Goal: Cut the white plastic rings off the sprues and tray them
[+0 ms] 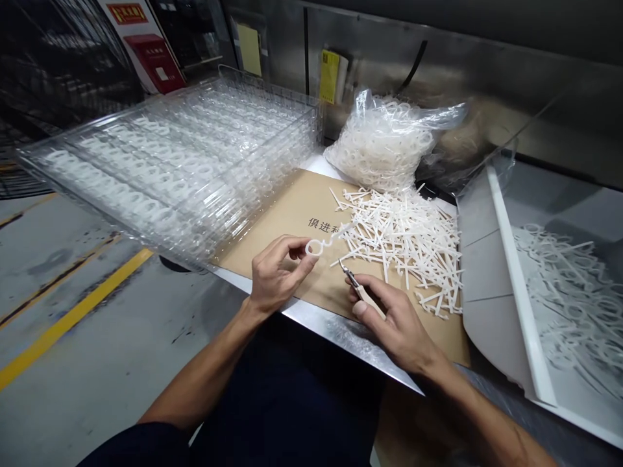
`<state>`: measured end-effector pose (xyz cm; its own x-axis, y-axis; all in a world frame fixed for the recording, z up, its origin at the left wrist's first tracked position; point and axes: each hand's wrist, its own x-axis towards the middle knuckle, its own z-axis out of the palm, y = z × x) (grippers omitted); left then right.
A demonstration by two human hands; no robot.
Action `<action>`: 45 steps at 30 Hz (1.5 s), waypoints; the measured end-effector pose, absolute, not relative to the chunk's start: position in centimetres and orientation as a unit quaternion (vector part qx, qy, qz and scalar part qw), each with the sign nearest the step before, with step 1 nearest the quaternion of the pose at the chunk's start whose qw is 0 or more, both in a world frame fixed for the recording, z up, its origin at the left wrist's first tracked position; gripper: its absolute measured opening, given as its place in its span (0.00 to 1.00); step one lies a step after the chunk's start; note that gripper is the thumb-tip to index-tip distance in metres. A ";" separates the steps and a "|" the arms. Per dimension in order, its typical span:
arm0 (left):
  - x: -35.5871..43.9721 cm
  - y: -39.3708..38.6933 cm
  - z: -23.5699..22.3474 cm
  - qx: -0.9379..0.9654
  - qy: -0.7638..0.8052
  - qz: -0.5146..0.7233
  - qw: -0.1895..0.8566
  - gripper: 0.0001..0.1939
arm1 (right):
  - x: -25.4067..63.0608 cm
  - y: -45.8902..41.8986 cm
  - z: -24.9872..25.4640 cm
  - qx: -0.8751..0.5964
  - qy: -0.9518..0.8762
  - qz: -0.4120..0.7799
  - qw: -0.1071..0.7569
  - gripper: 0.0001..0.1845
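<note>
The right hand (392, 321) curls closed around what look like small side cutters (363, 295), tips pointing up-left just short of the white ring-ended plastic piece (314, 247) pinched by the left hand (277, 275), its stem angled up-right toward the white plastic heap (403, 240) on the cardboard sheet (272, 240).

A stack of plastic trays (165, 162) filled the upper left of the frame, beside a cardboard sheet (287, 220) on the desk (321, 322). A heap of moulded plastic pieces (403, 240) lay on the sheet, with a bag of plastic rings (384, 146) behind it and a sloped bin (559, 305) to its right.
</note>
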<state>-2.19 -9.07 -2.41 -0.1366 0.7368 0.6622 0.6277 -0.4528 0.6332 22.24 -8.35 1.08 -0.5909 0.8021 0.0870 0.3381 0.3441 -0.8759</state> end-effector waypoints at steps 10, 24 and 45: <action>-1.8 -9.4 -3.2 0.683 0.456 0.567 0.056 0.12 | 22.3 -8.7 0.7 -0.378 -0.713 0.546 0.225 0.21; -1.9 -9.1 -3.3 0.704 0.396 0.587 0.056 0.17 | 21.8 -8.8 1.0 -0.390 -0.699 0.563 0.207 0.20; -1.7 -9.2 -3.2 0.714 0.393 0.576 0.060 0.16 | 21.9 -9.1 0.5 -0.392 -0.701 0.550 0.228 0.17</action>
